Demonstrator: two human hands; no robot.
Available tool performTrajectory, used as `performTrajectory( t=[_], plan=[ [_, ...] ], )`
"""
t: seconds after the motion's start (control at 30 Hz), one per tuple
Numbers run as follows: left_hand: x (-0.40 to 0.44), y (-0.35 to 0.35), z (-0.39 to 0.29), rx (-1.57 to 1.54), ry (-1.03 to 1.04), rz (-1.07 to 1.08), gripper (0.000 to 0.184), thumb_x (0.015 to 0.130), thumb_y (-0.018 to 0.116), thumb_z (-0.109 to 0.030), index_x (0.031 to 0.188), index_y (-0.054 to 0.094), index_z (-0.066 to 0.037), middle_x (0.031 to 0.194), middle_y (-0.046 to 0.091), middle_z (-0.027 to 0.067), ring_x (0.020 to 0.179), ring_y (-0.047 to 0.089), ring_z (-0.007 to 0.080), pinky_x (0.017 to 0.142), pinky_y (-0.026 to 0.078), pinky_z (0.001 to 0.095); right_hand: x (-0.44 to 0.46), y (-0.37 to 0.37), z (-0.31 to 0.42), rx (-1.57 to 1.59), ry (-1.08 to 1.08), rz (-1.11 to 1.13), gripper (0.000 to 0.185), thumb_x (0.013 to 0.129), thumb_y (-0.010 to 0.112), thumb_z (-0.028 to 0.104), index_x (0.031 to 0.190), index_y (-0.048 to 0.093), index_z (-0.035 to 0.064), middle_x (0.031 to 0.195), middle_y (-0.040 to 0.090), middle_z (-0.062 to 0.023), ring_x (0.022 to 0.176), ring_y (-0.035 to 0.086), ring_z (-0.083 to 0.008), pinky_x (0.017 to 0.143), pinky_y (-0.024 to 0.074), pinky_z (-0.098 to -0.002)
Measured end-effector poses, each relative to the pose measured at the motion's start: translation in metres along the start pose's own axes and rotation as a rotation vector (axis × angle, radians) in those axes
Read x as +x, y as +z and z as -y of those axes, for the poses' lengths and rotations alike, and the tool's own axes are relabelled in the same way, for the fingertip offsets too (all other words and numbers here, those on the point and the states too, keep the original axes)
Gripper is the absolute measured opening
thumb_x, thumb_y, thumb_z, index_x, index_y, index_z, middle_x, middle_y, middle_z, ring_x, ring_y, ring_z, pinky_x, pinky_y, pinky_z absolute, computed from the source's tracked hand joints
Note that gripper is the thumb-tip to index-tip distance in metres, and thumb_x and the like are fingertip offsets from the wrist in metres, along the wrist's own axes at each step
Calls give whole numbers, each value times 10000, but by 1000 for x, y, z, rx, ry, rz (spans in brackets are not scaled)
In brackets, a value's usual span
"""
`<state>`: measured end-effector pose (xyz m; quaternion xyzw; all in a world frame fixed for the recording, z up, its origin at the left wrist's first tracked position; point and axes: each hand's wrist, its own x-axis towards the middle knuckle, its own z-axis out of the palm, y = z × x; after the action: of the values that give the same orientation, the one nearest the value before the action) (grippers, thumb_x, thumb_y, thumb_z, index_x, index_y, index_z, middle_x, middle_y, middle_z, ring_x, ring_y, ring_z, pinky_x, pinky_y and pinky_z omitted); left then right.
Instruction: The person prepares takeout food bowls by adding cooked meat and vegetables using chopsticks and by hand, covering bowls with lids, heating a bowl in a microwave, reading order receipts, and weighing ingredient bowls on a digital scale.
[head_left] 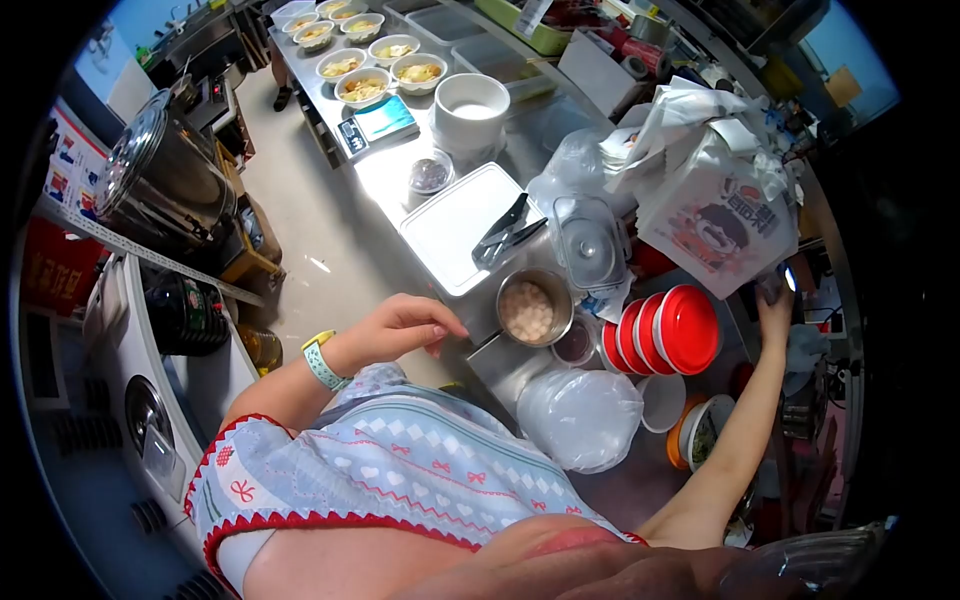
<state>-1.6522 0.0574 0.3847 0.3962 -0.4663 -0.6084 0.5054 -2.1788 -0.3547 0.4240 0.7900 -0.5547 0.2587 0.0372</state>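
Observation:
My left hand (408, 325), with a watch on its wrist, hovers by the near edge of the metal table. Its fingers are loosely bent and apart, with nothing in them. Closest to it is a metal pot (534, 308) of pale round pieces. A white lid (465, 225) lies behind the pot, with a black-handled tool (505, 232) on top. My right hand (773, 302) reaches far right, beside a printed plastic bag (722, 225). A small bright spot shows at its fingers, which are too dark and partly hidden to read.
Red-lidded tubs (688, 330) and a plastic-wrapped stack of round containers (580, 418) stand near me. A white tub (470, 108), a scale (380, 125) and several filled bowls (362, 88) occupy the far end. A large steel pot (170, 180) stands left of the floor aisle (300, 215).

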Motion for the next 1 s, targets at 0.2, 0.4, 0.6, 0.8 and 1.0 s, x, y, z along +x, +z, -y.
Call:
performTrajectory(
  t=[0.2, 0.4, 0.6, 0.8, 1.0],
  plan=[
    [0, -1, 7, -22, -4, 2, 197, 903, 501, -58, 1030, 642, -7, 878, 631, 41, 719, 579, 90, 658, 479, 233, -7, -17, 17, -184, -112, 89, 345, 793, 646, 150, 1100, 536, 37, 1079, 548, -171, 1020, 528, -362, 864, 429, -407],
    [7, 8, 10, -45, -23, 8, 198, 904, 495, -54, 1028, 640, 1, 889, 634, 44, 712, 576, 90, 650, 479, 232, -28, -41, 36, -48, -207, 12, 230, 803, 600, 65, 1031, 589, 38, 1025, 585, -140, 971, 561, -329, 836, 446, -363],
    [14, 11, 4, -25, -36, 33, 183, 913, 531, -72, 1055, 630, -12, 872, 617, 54, 717, 586, 104, 642, 475, 242, -98, -52, -67, 34, 189, -531, 141, 857, 589, 61, 991, 608, 20, 983, 632, -115, 923, 608, -233, 815, 481, -325],
    [54, 29, -16, 716, 614, 175, 394, 837, 636, -184, 1203, 559, -61, 1223, 499, 149, 1092, 491, 275, 941, 391, 380, -179, -91, 175, 827, 261, -156, 170, 847, 639, 73, 987, 546, 45, 996, 552, -51, 822, 548, -145, 757, 485, -291],
    [62, 27, -23, 639, 705, 427, 437, 768, 724, -258, 1109, 554, -44, 1397, 360, 208, 1266, 372, 362, 1037, 313, 433, -224, -46, 369, 1278, 158, 814, 172, 782, 632, -40, 852, 505, 52, 870, 594, -83, 816, 572, -133, 674, 499, -246]
  ],
)
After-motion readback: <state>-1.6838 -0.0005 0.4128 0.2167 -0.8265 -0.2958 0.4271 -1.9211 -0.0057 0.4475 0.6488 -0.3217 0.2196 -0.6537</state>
